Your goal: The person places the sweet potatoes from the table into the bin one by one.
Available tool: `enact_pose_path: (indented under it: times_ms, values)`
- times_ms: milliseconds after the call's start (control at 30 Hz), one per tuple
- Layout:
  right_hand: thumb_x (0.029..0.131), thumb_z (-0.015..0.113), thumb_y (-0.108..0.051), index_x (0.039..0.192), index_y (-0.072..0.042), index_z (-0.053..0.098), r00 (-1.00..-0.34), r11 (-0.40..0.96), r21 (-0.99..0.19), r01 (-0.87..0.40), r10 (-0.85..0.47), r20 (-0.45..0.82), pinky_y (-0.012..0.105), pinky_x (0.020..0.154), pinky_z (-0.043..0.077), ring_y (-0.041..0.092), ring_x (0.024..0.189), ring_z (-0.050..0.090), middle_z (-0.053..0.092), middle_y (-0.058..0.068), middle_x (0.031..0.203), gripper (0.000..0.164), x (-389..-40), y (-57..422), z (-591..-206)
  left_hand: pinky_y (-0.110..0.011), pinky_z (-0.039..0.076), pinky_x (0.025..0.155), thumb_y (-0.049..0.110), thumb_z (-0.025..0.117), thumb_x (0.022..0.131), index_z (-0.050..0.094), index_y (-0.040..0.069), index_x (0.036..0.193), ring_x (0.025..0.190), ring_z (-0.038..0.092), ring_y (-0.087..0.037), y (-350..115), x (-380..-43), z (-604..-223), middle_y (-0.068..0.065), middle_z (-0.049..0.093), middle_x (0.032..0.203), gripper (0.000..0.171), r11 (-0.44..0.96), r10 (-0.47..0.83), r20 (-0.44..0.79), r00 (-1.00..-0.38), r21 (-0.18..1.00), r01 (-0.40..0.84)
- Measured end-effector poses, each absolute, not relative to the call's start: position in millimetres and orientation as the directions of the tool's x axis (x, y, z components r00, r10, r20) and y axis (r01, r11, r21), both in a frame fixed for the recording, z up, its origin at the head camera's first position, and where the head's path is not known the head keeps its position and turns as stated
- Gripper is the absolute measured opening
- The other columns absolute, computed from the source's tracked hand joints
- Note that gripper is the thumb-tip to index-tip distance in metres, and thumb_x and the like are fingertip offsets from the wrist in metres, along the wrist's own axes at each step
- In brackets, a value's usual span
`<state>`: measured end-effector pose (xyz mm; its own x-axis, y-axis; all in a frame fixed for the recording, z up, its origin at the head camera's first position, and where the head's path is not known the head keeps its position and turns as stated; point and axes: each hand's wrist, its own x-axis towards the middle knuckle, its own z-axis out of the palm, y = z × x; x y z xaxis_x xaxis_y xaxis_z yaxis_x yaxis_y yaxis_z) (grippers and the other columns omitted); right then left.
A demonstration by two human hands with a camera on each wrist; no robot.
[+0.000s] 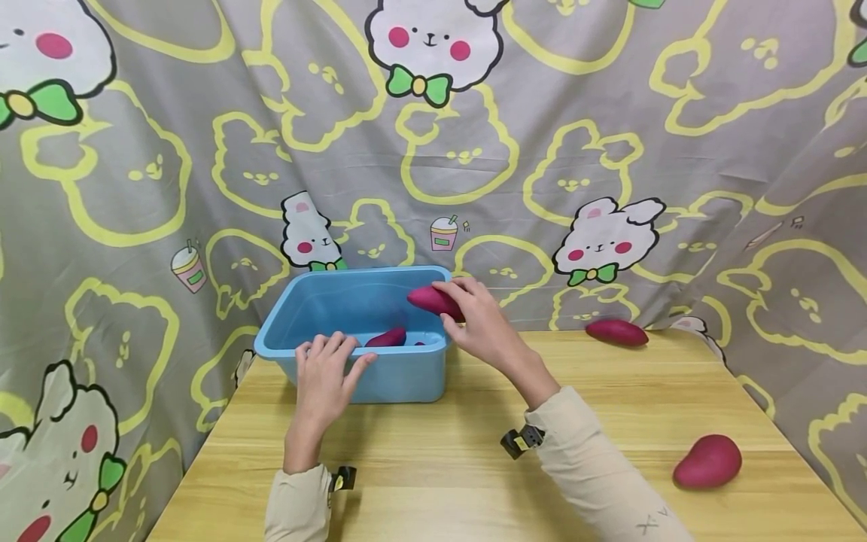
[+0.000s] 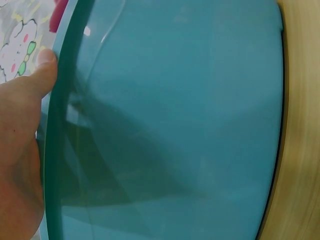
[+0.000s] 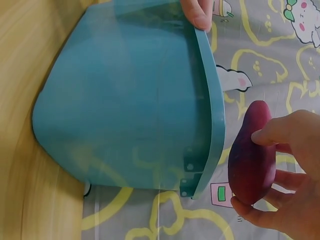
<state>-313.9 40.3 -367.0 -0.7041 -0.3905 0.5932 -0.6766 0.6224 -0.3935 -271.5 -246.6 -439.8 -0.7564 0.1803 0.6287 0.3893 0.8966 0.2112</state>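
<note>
Gripping a smooth, magenta-red sweet potato (image 1: 432,299) between thumb and fingers, the right hand (image 1: 482,322) holds it above the right end of a blue bin (image 1: 400,380). The piece is long and plump, swelling through the middle and narrowing to a blunt tip that points left; the right wrist view shows it a deeper crimson, with dusky purple shading along one side. The left hand (image 1: 323,384) has its fingers hooked over the bin's near rim, thumb stretched to the right against it. Inside the bin lies a similar dark magenta piece (image 1: 386,338), partly hidden by the rim. On the wooden table (image 1: 440,459), a slender one (image 1: 618,333) lies far right, and a rounder, pear-shaped one (image 1: 707,461) near right.
</note>
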Motion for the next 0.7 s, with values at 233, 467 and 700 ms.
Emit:
enact_pose_path:
  times_ms: [233,467,700]
  values:
    - [0.091,0.077,-0.011,0.137,-0.011,0.063,-0.688,0.605,-0.394,-0.692,-0.387,0.614,0.045,0.090,0.054,0.026,0.116,0.054,0.059,0.010,0.126,0.047,-315.4,33.1,-365.5,-0.062,0.029,0.101,0.047,0.067,0.097,0.071,0.011,0.108,0.105,0.052,-0.034,-245.6,-271.8,-439.1,-0.011,0.068,0.108,0.038,0.896,0.181,0.630,-0.756,0.211,0.390]
    - [0.091,0.079,-0.014,0.135,-0.014,0.064,-0.691,0.613,-0.390,-0.688,-0.387,0.611,0.045,0.090,0.053,0.026,0.113,0.056,0.061,0.007,0.124,0.046,-316.3,25.7,-366.3,-0.063,0.029,0.100,0.047,0.067,0.097,0.072,0.009,0.110,0.105,0.052,-0.035,-245.9,-271.5,-439.8,-0.011,0.067,0.109,0.040,0.897,0.179,0.633,-0.753,0.209,0.390]
    - [0.092,0.079,-0.018,0.134,-0.015,0.064,-0.707,0.613,-0.402,-0.680,-0.402,0.582,0.042,0.088,0.054,0.023,0.110,0.057,0.061,0.005,0.123,0.044,-315.0,18.5,-366.8,-0.063,0.030,0.100,0.047,0.068,0.096,0.071,0.009,0.112,0.106,0.053,-0.035,-246.1,-270.9,-439.4,-0.012,0.067,0.109,0.041,0.899,0.180,0.632,-0.754,0.206,0.388]
